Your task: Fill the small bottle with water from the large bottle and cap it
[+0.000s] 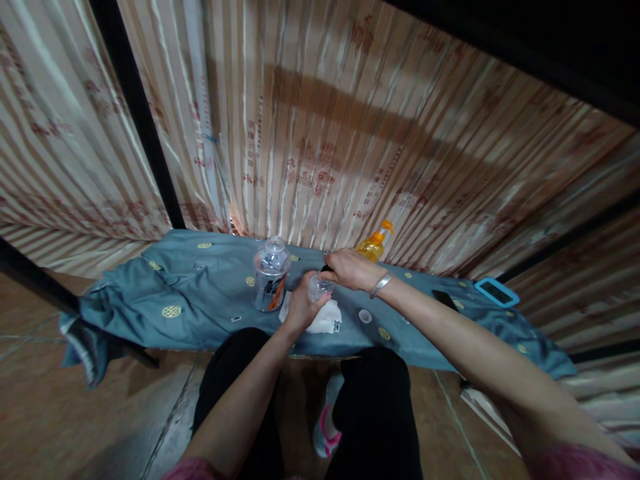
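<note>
My left hand (301, 308) is closed around a small clear plastic container (319, 288), whose exact kind I cannot make out. Fingers curled, my right hand (353, 269) is at the container's upper right edge. Something dark shows under those fingers, but its shape is mostly hidden. A white cloth (326, 320) lies beneath the container. To the left of my hands stands a large clear plastic bottle (271, 283) with a black and orange label and no cap on it. Behind my right wrist is a pump bottle (371, 249) of yellow liquid with an orange pump head.
A small round whitish lid or ring (365, 316) lies right of the cloth. Farther right are a dark flat object (445, 300) and a blue-framed device (497, 292). Grey-blue patterned fabric (210, 293) covers the bench. Dark metal posts (137, 113) and striped sheeting stand around it.
</note>
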A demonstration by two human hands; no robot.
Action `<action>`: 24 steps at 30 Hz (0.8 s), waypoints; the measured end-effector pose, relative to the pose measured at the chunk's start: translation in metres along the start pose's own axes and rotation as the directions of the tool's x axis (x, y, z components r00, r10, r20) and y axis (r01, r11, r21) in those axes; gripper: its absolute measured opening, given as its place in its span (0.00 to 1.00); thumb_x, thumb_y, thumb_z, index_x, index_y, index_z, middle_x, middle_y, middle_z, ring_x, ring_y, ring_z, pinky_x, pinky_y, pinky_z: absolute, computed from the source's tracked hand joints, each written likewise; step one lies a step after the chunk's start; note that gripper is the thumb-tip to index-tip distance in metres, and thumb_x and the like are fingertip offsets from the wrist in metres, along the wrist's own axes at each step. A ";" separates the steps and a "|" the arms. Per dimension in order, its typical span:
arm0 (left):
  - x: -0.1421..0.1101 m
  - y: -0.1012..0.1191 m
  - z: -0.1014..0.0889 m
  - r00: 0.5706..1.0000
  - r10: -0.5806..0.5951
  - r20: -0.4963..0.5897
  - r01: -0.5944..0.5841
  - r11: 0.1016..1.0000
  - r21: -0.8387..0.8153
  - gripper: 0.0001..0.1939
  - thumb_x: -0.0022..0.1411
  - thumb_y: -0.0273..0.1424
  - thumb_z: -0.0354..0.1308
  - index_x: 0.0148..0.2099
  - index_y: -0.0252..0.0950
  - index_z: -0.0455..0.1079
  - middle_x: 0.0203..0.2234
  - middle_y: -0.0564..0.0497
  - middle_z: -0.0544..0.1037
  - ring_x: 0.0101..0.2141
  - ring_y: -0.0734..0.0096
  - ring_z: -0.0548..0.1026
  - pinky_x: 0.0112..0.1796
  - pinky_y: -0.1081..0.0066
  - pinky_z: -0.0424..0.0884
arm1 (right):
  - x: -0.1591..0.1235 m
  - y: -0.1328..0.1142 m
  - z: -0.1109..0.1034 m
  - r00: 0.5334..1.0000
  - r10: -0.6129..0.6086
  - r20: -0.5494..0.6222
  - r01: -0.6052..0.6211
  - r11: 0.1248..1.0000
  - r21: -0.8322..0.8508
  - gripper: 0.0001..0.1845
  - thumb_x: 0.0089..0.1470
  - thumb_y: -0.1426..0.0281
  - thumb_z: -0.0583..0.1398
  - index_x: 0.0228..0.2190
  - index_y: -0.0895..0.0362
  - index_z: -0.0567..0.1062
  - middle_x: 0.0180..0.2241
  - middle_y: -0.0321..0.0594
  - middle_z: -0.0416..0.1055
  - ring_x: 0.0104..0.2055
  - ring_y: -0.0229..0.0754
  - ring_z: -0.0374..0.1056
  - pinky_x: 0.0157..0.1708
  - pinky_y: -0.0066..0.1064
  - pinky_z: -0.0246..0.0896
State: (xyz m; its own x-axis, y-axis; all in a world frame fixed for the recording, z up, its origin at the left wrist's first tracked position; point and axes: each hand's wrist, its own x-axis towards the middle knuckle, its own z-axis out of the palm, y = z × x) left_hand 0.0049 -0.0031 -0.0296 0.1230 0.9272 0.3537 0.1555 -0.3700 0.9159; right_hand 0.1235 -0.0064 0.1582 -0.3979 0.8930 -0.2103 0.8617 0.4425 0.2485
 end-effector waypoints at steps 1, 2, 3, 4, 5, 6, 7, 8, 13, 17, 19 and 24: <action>0.000 0.000 0.000 1.000 -0.011 0.005 0.011 1.000 0.005 0.28 0.57 0.36 0.69 0.58 0.39 0.67 0.48 0.46 0.82 0.48 0.54 0.83 0.49 0.58 0.78 | -0.002 0.000 0.000 1.000 -0.005 -0.007 0.005 1.000 0.008 0.27 0.69 0.56 0.58 0.52 0.69 0.77 0.48 0.64 0.80 0.54 0.58 0.77 0.45 0.36 0.64; 0.000 0.001 0.000 1.000 -0.027 0.011 0.027 1.000 0.010 0.29 0.57 0.36 0.69 0.59 0.39 0.66 0.48 0.46 0.82 0.47 0.54 0.83 0.49 0.58 0.78 | -0.003 0.001 0.000 1.000 -0.014 -0.013 0.014 1.000 0.017 0.27 0.68 0.58 0.61 0.56 0.67 0.74 0.50 0.61 0.79 0.55 0.56 0.76 0.46 0.34 0.64; 0.000 0.001 0.000 0.999 -0.042 0.015 0.042 0.999 0.013 0.29 0.57 0.36 0.69 0.60 0.39 0.66 0.48 0.46 0.82 0.47 0.54 0.83 0.48 0.58 0.78 | -0.005 0.002 0.000 1.000 -0.026 -0.014 0.027 0.999 0.026 0.27 0.66 0.61 0.63 0.59 0.65 0.72 0.52 0.57 0.79 0.56 0.53 0.76 0.46 0.32 0.64; 0.000 0.001 0.000 0.998 -0.054 0.020 0.054 0.998 0.017 0.30 0.58 0.36 0.69 0.60 0.38 0.66 0.48 0.46 0.83 0.47 0.54 0.83 0.48 0.58 0.78 | -0.006 0.002 -0.001 0.999 -0.037 -0.012 0.038 0.999 0.032 0.26 0.65 0.64 0.64 0.60 0.63 0.71 0.53 0.53 0.79 0.56 0.50 0.76 0.45 0.30 0.63; -0.001 0.001 0.000 0.998 -0.059 0.021 0.059 0.998 0.019 0.30 0.58 0.36 0.69 0.61 0.38 0.65 0.48 0.46 0.83 0.47 0.53 0.83 0.48 0.57 0.78 | -0.007 0.002 -0.001 0.999 -0.044 -0.006 0.044 0.998 0.034 0.24 0.65 0.67 0.64 0.59 0.62 0.72 0.52 0.50 0.80 0.55 0.49 0.77 0.44 0.29 0.63; -0.001 0.001 0.001 0.998 -0.058 0.017 0.058 0.998 0.021 0.30 0.58 0.36 0.69 0.61 0.38 0.65 0.48 0.46 0.83 0.48 0.53 0.83 0.49 0.57 0.78 | -0.007 0.002 -0.001 0.999 -0.044 0.002 0.044 0.999 0.033 0.20 0.66 0.68 0.63 0.57 0.61 0.74 0.50 0.50 0.81 0.53 0.48 0.77 0.43 0.29 0.63; -0.001 0.001 0.001 0.999 -0.051 0.012 0.051 0.998 0.023 0.30 0.57 0.35 0.69 0.60 0.38 0.66 0.48 0.46 0.82 0.48 0.53 0.83 0.50 0.56 0.78 | -0.006 0.002 0.000 0.999 -0.037 0.009 0.036 0.999 0.027 0.17 0.67 0.67 0.62 0.53 0.62 0.77 0.48 0.51 0.82 0.52 0.49 0.78 0.42 0.29 0.63; -0.001 0.001 0.001 0.999 -0.039 0.008 0.038 0.999 0.021 0.30 0.57 0.35 0.69 0.59 0.38 0.66 0.49 0.46 0.82 0.49 0.53 0.82 0.50 0.56 0.77 | -0.005 0.002 0.000 1.000 -0.023 0.013 0.022 1.000 0.018 0.16 0.68 0.65 0.61 0.50 0.64 0.78 0.45 0.54 0.82 0.51 0.52 0.78 0.41 0.31 0.63; -0.001 -0.001 0.001 1.000 0.013 -0.001 -0.013 1.000 -0.010 0.28 0.58 0.35 0.68 0.58 0.39 0.67 0.51 0.45 0.82 0.51 0.54 0.82 0.53 0.56 0.77 | -0.001 0.001 0.001 1.000 0.027 -0.004 -0.027 1.000 0.010 0.26 0.71 0.55 0.56 0.48 0.67 0.79 0.46 0.63 0.81 0.52 0.58 0.78 0.43 0.35 0.64; -0.001 0.000 0.001 1.000 -0.023 0.015 0.023 1.000 -0.002 0.30 0.57 0.36 0.69 0.60 0.40 0.66 0.50 0.46 0.82 0.50 0.54 0.82 0.52 0.56 0.77 | -0.003 0.001 0.001 1.000 -0.012 -0.014 0.013 0.999 0.049 0.22 0.65 0.64 0.64 0.57 0.61 0.75 0.50 0.52 0.81 0.53 0.50 0.78 0.43 0.30 0.64; -0.001 0.000 0.001 1.000 -0.011 0.016 0.011 1.000 0.003 0.29 0.57 0.36 0.69 0.59 0.39 0.66 0.51 0.45 0.82 0.51 0.54 0.82 0.53 0.56 0.77 | -0.004 -0.001 0.002 1.000 0.018 -0.015 -0.018 0.999 0.035 0.18 0.69 0.64 0.60 0.51 0.63 0.79 0.47 0.56 0.82 0.52 0.53 0.78 0.43 0.33 0.64; -0.001 0.001 -0.001 1.000 -0.012 0.016 0.012 1.000 -0.002 0.29 0.57 0.36 0.68 0.59 0.39 0.66 0.51 0.45 0.81 0.51 0.53 0.82 0.53 0.56 0.77 | -0.003 -0.001 0.003 0.998 0.048 -0.032 -0.047 0.998 0.030 0.23 0.69 0.59 0.59 0.52 0.65 0.78 0.49 0.60 0.80 0.54 0.56 0.77 0.45 0.35 0.65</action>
State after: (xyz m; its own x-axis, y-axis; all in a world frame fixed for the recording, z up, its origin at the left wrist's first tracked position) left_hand 0.0044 -0.0041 -0.0288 0.1369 0.9304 0.3399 0.1554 -0.3591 0.9203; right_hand 0.1247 -0.0104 0.1553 -0.3662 0.9153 -0.1675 0.8884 0.3975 0.2296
